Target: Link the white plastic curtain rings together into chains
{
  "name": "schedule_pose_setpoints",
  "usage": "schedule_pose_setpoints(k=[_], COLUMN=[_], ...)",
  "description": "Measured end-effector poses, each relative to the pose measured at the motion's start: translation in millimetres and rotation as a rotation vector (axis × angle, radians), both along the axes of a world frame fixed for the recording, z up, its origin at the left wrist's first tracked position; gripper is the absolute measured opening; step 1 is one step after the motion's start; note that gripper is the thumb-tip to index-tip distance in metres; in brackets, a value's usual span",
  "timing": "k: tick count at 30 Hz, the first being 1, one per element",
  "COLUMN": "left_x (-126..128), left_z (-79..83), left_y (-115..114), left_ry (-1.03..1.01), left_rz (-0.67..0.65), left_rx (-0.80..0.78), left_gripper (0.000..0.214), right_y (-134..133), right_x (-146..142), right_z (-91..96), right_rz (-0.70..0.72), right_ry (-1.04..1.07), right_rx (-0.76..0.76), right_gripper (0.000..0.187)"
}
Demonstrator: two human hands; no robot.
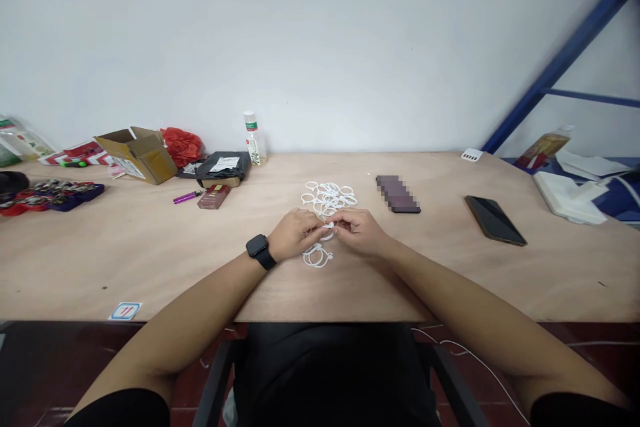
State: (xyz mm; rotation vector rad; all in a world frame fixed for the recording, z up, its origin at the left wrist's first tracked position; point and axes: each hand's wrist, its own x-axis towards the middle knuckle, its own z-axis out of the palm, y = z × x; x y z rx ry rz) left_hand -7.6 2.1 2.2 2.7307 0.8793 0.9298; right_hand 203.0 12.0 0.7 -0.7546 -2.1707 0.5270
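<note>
Between my two hands is a white plastic ring with a small fastening at its top. My left hand, with a black watch on the wrist, pinches it from the left. From the right, the fingertips of my right hand close on the same ring. Just beyond my fingers lies a loose pile of several white rings. Closer to me, a few more white rings rest together on the table. My fingers partly cover the held ring.
Left of my hands lie a dark red box, a purple lighter and a black parcel. An open carton and a bottle stand near the wall. Rightward are a blurred-out dark object and a phone.
</note>
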Motion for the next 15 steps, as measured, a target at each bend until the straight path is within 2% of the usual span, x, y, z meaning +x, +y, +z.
schedule_pose_setpoints(k=[6, 12, 15], left_x=[1.1, 2.8, 1.0], left_z=[1.4, -1.1, -1.8], left_y=[-1.3, -2.1, 0.1], left_ry=[0.012, -0.001, -0.007], left_rz=[-0.015, -0.067, -0.055], left_rx=[-0.008, 0.004, 0.017], left_gripper=[0.034, 0.03, 0.029], right_y=[-1.5, 3.2, 5.2], right_x=[-1.9, 1.6, 3.4], right_z=[2.0, 0.6, 0.2], right_rz=[-0.04, 0.052, 0.045], right_ry=[0.025, 0.023, 0.053], right_rx=[-0.012, -0.054, -0.065], right_gripper=[0.018, 0.022, 0.025])
